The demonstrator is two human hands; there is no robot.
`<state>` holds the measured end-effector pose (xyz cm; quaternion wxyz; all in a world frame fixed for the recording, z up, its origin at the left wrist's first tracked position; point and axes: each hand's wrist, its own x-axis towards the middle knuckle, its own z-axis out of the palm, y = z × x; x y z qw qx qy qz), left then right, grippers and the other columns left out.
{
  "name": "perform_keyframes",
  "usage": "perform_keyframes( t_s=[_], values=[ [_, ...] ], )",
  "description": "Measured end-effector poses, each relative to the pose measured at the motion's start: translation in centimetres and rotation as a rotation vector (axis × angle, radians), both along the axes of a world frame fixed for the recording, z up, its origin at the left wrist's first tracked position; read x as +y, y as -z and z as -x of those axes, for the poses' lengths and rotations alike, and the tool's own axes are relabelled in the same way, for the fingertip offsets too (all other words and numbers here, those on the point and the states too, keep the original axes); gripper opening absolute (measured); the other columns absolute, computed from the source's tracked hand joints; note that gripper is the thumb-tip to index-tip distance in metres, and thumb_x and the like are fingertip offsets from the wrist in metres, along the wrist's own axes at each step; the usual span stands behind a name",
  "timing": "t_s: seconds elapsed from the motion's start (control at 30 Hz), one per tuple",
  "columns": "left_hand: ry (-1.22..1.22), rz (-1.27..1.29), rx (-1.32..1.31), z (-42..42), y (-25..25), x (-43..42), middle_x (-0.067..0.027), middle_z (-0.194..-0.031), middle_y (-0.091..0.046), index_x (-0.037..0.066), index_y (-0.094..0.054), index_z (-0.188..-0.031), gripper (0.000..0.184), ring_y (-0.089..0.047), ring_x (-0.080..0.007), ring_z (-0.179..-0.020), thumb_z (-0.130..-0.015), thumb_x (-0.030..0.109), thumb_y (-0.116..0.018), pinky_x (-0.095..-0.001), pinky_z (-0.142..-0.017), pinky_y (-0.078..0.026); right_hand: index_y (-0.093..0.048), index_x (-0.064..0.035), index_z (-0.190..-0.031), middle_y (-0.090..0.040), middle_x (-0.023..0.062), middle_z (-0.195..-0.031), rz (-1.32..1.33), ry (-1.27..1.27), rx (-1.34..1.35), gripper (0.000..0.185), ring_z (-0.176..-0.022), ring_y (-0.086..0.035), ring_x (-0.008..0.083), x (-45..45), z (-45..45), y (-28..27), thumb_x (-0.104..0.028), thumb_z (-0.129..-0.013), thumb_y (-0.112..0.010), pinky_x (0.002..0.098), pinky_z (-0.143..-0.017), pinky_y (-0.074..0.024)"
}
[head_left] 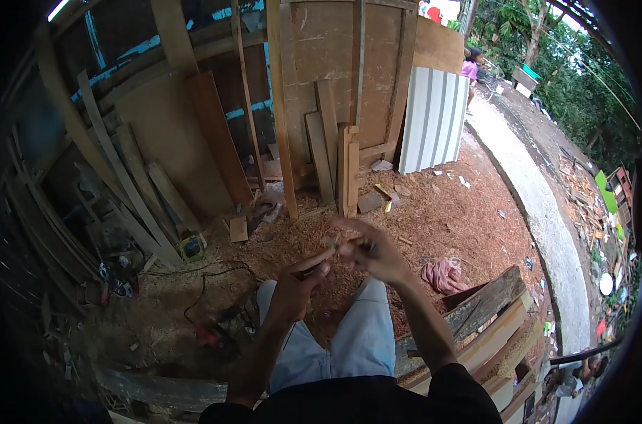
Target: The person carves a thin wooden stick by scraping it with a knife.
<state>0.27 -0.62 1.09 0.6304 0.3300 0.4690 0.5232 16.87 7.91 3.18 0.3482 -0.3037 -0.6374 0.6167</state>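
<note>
My left hand [298, 288] is raised above my lap, its thumb and forefinger pressed together in a pinch. Close against its fingertips is my right hand [376, 253], with bent fingers closed around a small pale piece [331, 242]. That piece is blurred and too small to name. Whether both hands grip it or only the right one does is unclear. Below them are my knees in light blue trousers [363, 332], and sawdust-covered ground lies beyond.
Wooden boards [328, 141] lean on the wall ahead, beside a corrugated metal sheet [434, 120]. A pink cloth [444, 274] lies right, near stacked timber [487, 318]. On the left sits a yellow tape measure-like object [192, 247]. A person [470, 67] is near the concrete path [540, 205].
</note>
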Motion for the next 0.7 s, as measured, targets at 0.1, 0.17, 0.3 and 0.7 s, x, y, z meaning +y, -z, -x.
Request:
perform_keyframes(
  t_s=[0.1, 0.17, 0.3, 0.7],
  values=[
    [0.001, -0.014, -0.019, -0.4, 0.0, 0.4, 0.0016, -0.080, -0.061, 0.006, -0.056, -0.121, 0.033, -0.051, -0.0032, -0.064, -0.089, 0.009, -0.058, -0.0164, -0.055, -0.038, -0.046, -0.0022, -0.125, -0.061, 0.0054, -0.081, -0.167, -0.120, -0.091, 0.039, -0.062, -0.056, 0.0097, -0.9, 0.6, 0.3, -0.011, -0.089, -0.057, 0.0231, -0.056, -0.0453],
    [0.002, -0.031, 0.005, -0.2, 0.2, 0.2, 0.0011, -0.078, -0.061, 0.005, -0.056, -0.120, 0.032, -0.051, -0.0027, -0.063, -0.089, 0.009, -0.058, -0.0168, -0.052, -0.035, -0.046, -0.0023, -0.125, -0.061, 0.0055, -0.081, -0.087, -0.036, -0.075, 0.039, -0.064, -0.057, 0.0099, -0.1, -0.3, 0.1, -0.011, -0.088, -0.057, 0.0233, -0.056, -0.0458],
    [-0.005, -0.024, 0.018, -0.1, 1.6, 0.5, -0.0024, -0.080, -0.063, 0.003, -0.054, -0.121, 0.033, -0.054, -0.0038, -0.065, -0.088, 0.011, -0.057, -0.0167, -0.053, -0.039, -0.046, -0.0031, -0.125, -0.062, 0.0075, -0.081, -0.051, -0.111, -0.223, 0.040, -0.067, -0.059, 0.0098, -1.2, 0.1, -1.5, -0.011, -0.088, -0.059, 0.0240, -0.058, -0.0467],
    [-0.032, -0.043, 0.018, 0.1, 0.8, 0.2, -0.0016, -0.090, -0.064, 0.005, -0.059, -0.117, 0.031, -0.051, -0.0024, -0.066, -0.087, 0.009, -0.060, -0.0170, -0.052, -0.035, -0.050, -0.0031, -0.122, -0.064, 0.0061, -0.090, 0.051, -0.045, -0.041, 0.037, -0.066, -0.059, 0.0094, -0.1, 0.1, 0.4, -0.013, -0.088, -0.059, 0.0244, -0.056, -0.0471]
  ],
)
